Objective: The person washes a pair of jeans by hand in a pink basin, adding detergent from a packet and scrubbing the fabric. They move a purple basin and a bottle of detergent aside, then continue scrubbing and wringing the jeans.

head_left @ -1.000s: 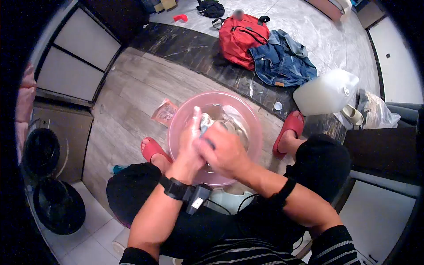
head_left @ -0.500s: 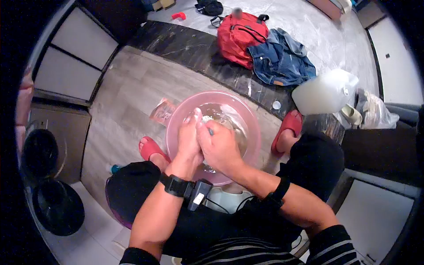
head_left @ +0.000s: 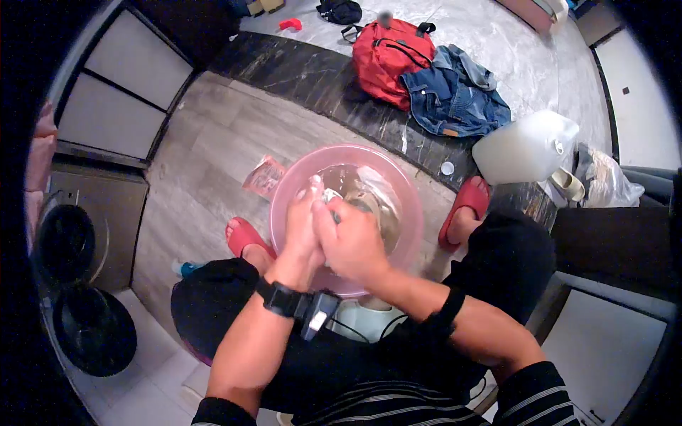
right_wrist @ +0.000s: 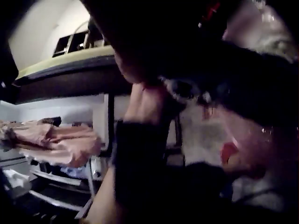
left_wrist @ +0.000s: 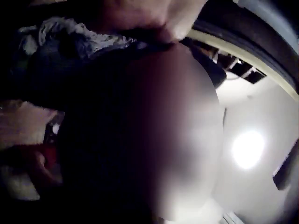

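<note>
In the head view, both hands are pressed together over a pink basin (head_left: pixel 408 234) of water. The right hand (head_left: pixel 353 238) has its fingers curled over a wet cloth (head_left: pixel 331 196), whose whitish edge shows between the hands with a darker bit by the thumb. The left hand (head_left: pixel 302 224) grips the same cloth from the other side, fingers pointing away from the body; most of the cloth is hidden by the hands. More pale fabric (head_left: pixel 383 190) lies in the water. In the right wrist view, a dark and whitish cloth (right_wrist: pixel 187 88) shows by the left hand.
The basin stands between two feet in red slippers (head_left: pixel 245 238). A pink packet (head_left: pixel 264 175) lies left of it. Beyond are a red backpack (head_left: pixel 383 64), a denim jacket (head_left: pixel 458 99) and a white plastic jug (head_left: pixel 526 149) on a dark raised step (head_left: pixel 305 89).
The right hand has shifted slightly against the left, rubbing back and forth over the basin. Both hands keep hold of the cloth; the basin stays in place.
</note>
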The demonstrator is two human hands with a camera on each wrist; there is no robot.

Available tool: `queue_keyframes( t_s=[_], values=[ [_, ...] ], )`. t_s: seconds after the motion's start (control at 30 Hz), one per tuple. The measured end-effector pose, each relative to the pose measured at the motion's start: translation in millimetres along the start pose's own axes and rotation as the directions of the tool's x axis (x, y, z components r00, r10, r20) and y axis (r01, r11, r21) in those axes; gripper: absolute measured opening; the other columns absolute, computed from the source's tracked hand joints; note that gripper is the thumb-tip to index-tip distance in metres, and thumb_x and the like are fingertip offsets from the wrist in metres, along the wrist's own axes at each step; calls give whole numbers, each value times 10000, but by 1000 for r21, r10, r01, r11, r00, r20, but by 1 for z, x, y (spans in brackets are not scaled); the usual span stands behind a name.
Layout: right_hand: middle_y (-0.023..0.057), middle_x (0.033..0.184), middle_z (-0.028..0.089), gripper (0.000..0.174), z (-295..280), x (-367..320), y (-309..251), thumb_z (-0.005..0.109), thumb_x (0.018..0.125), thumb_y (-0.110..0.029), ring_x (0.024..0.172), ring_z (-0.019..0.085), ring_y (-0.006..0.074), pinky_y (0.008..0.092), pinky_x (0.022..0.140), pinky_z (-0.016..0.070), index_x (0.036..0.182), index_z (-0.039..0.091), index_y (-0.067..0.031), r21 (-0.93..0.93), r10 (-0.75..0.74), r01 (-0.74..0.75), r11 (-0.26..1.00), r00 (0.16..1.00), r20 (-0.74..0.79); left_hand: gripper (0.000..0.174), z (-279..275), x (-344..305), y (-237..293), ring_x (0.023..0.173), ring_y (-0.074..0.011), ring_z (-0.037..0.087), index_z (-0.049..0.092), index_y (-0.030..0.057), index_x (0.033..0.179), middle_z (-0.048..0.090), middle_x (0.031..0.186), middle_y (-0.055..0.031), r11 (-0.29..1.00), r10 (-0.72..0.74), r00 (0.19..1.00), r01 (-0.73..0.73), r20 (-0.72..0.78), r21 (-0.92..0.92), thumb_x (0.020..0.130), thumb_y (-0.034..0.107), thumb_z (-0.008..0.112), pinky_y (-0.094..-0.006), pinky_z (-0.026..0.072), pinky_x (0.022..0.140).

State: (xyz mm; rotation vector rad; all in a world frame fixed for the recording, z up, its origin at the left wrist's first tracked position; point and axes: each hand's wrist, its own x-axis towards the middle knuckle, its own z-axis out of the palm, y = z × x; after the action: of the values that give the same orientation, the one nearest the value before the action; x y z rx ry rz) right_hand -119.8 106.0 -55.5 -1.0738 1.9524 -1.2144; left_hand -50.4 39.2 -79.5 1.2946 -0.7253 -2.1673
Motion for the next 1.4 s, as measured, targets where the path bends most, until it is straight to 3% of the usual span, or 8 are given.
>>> queue_keyframes(
  t_s=[0.07,0.13,0.5,0.6,0.73,1.03,1.33,1.4],
  values=[
    [279,702,590,379,-5,35,32,476,915,-328,686,604,414,455,628,461,831,622,12,-336,-107,118,935,993,53,341,24,-21,-3,792,-132,569,571,20,997,585,861,-46,1000,-6,997,6,-83,-3,969,344,467,-314,478,695],
    [278,720,594,380,-17,54,22,489,905,-341,696,614,403,451,616,458,849,620,11,8,189,-189,982,976,-104,316,37,-24,-5,771,-139,567,569,43,953,565,806,-33,994,95,993,-90,-69,64,970,341,466,-319,479,683],
    [272,776,619,389,-7,-3,-5,453,903,-355,762,614,445,512,717,476,873,655,-24,-1,-64,64,998,998,25,338,4,-5,-2,841,-136,579,574,22,1044,609,911,-60,1000,-8,1000,8,-3,18,978,327,442,-307,483,733],
    [228,721,617,362,-12,43,37,500,907,-327,682,623,329,399,669,464,864,641,4,-211,-30,12,978,996,-83,360,19,-16,-14,852,-148,599,562,21,1092,616,962,-69,1000,14,1000,-13,18,-15,980,342,442,-291,489,748],
    [106,799,649,368,-40,47,22,493,938,-331,763,577,137,302,697,446,946,633,9,67,275,-272,960,960,-49,390,15,-24,9,921,-175,616,539,17,1156,612,1070,-91,999,42,978,-35,203,-39,986,349,423,-315,509,808],
    [24,951,615,383,-55,39,42,455,973,-377,866,560,115,289,809,448,1096,591,-41,569,281,-411,712,910,306,493,-19,-18,27,1021,-240,614,502,-3,1214,599,1160,-133,983,183,964,-175,191,-58,984,415,379,-379,512,882],
    [24,862,624,365,-49,34,27,482,955,-389,786,565,119,297,778,454,976,617,-51,684,314,-469,559,883,349,520,-18,-17,30,1014,-244,619,515,-16,1204,606,1152,-147,988,138,972,-122,190,-91,989,427,347,-376,512,882],
    [50,924,629,318,-53,32,26,538,922,-363,802,583,152,308,796,454,960,611,-55,506,283,-411,759,907,312,531,-20,-15,28,1001,-241,622,521,-10,1194,611,1137,-142,988,126,975,-107,181,-112,985,445,345,-374,516,871]
  ],
)
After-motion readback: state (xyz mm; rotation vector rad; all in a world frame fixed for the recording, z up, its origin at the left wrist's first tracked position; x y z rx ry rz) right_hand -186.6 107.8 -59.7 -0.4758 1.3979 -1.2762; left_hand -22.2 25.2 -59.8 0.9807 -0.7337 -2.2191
